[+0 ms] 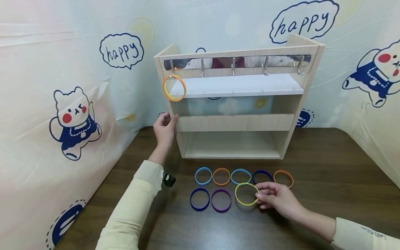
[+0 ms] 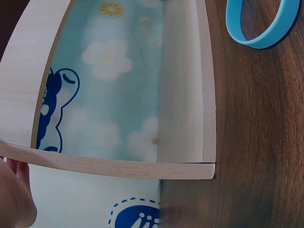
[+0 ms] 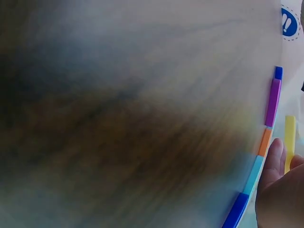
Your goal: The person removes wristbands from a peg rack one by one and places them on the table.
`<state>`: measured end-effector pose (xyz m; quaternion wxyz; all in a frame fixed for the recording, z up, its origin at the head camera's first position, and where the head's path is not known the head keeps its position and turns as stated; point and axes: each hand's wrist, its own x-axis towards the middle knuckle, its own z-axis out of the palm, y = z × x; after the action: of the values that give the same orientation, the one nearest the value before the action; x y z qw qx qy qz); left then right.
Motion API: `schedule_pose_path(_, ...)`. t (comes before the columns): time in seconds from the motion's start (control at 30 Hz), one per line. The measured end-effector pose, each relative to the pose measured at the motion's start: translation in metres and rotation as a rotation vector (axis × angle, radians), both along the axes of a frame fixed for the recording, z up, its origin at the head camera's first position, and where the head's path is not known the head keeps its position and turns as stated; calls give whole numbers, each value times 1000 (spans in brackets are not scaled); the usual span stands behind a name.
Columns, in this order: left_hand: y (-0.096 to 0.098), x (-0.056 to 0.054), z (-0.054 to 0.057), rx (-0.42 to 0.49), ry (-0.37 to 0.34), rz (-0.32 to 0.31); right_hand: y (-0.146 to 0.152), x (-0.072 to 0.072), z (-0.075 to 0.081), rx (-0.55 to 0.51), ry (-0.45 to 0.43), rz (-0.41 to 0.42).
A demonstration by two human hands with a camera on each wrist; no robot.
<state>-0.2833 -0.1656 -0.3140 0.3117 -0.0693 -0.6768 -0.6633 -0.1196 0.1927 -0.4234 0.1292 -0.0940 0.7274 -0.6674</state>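
My right hand (image 1: 279,199) pinches a yellow silicone wristband (image 1: 236,198) at its right side, between thumb and fingers, over the dark wooden table. In the right wrist view, the yellow band (image 3: 289,137) stands upright in the fingers. With my left hand (image 1: 165,130) I grip the left side panel of a pale wooden shelf rack (image 1: 235,123), thumb at its front edge. In the left wrist view only part of that hand (image 2: 16,197) shows, beside the panel. An orange band and a yellow one (image 1: 174,99) hang together on the leftmost hook (image 1: 172,66).
Behind the yellow band lie light blue (image 1: 196,176), orange (image 1: 221,169), dark blue (image 1: 262,171) and more bands in a row. To its left are a dark blue (image 1: 200,209) and a purple band (image 1: 221,211). Several metal hooks (image 1: 233,66) line the rack's top rail.
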Motion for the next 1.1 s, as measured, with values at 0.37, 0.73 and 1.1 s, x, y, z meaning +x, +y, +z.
schedule_pose_path(0.37,-8,-26,-21,25,14,26,1,1,-4,9,-58,21)
schedule_pose_path(0.73,-8,-24,-20,21,-2,21,-2,1,-10,11,-74,36)
schedule_pose_path(1.1,-2,-7,-6,14,17,1,-4,1,-11,47,-56,31)
